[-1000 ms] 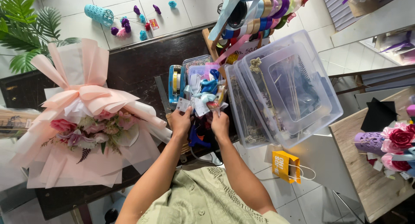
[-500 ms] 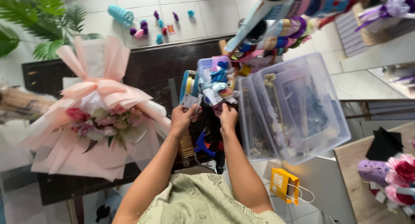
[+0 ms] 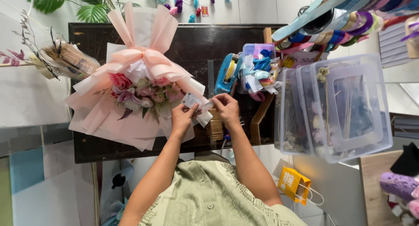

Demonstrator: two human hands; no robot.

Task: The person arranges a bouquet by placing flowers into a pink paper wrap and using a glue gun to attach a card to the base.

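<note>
Small white paper card [image 3: 190, 99] sits at frame centre, pinched between both hands above the dark wooden table [image 3: 87, 152]. Pink paper-wrapped flower bouquet [image 3: 137, 88] lies at 9 o'clock of the card. Left hand [image 3: 183, 119] grasps the card's lower edge; right hand [image 3: 227, 109] pinches its 3 o'clock side. Clear plastic lidded bins [image 3: 345, 104] stand farther at 3 o'clock.

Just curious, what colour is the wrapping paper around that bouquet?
Pale pink wrapping paper, with a matching pink bow; the head view shows it.

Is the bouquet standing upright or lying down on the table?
Lying down: the bouquet rests flat on the dark table, pink wrapping spread.
</note>
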